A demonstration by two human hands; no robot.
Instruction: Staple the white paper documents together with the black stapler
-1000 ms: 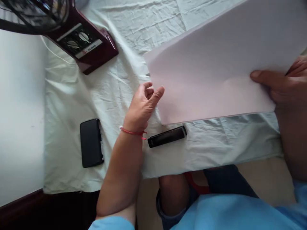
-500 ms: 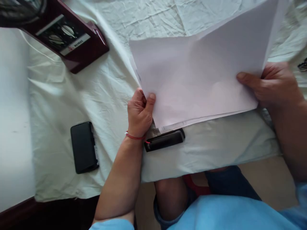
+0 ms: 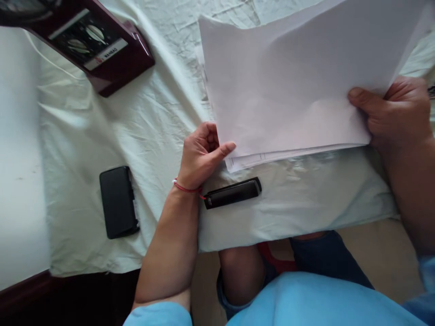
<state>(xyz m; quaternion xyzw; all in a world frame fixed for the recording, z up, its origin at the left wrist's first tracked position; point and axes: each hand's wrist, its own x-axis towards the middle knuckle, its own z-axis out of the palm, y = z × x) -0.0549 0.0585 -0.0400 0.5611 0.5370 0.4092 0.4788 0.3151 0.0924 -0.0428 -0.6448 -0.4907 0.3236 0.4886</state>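
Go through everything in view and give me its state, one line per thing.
Stack of paper: lifted off the cloth, edges slightly fanned.
Right hand: gripping the stack's right edge, thumb on top.
Left hand: half curled, thumb tip at the stack's lower left corner.
Stapler: closed, lying flat on the cloth.
Black case: shut, lying flat.
Fan base: standing on the cloth; dial setting unreadable.
Cloth: spread out, wrinkled.

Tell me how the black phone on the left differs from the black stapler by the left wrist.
The phone is a broad, flat slab with rounded corners; the stapler is a narrow bar. The phone lies lengthwise toward the person, the stapler runs crosswise along the table edge. The phone sits alone, apart from both hands; the stapler lies right by the left hand, just below the paper stack. Both are black and rest on the white cloth.
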